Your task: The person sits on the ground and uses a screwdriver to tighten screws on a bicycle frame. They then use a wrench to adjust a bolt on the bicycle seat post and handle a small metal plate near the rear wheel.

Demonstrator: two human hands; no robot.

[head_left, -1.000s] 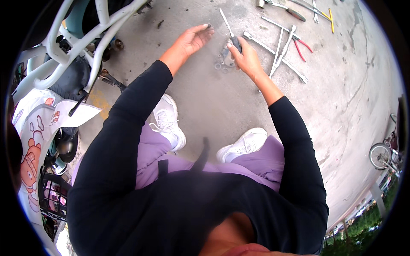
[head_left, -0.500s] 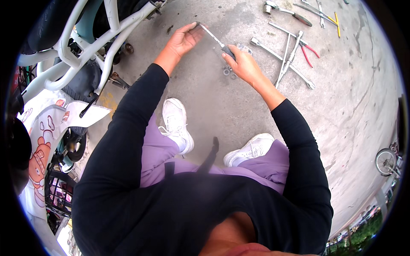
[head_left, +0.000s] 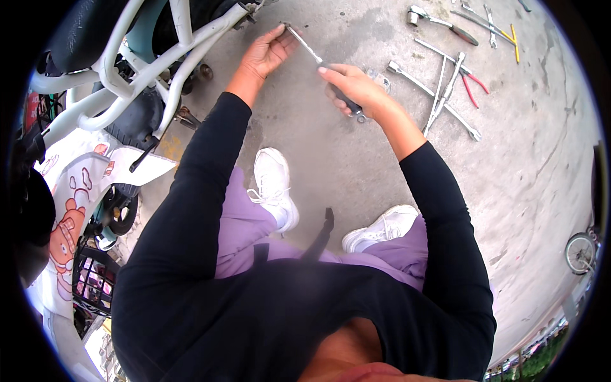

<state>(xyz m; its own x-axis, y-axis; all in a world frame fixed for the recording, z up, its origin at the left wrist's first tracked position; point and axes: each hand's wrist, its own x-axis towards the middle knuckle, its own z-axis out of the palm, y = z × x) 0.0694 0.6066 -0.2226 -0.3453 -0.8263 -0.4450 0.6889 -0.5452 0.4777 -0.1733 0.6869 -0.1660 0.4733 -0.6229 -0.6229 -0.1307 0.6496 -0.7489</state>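
Note:
A hand tool with a slim bright metal shaft and a dark grip runs between my two hands. My right hand is wrapped around the grip, its thumb stretched along the top toward the shaft. At the far end, the thumb and forefinger of my left hand close on the tip, with the other fingers loosely curled. Those fingers partly cover the tip, so its exact shape is hidden. Just beyond my right hand, small clear and metal pieces lie on the concrete, partly covered by it.
A ratchet wrench, red-handled pliers, a cross-shaped lug wrench and a yellow-handled tool lie at the far right. White tubular vehicle framing stands close at left, beside a printed cover. My white shoes are below.
The tool's grip has swung round in my right hand, and its rear end now points nearer to me. Floor tools appear shifted slightly right as the view moved.

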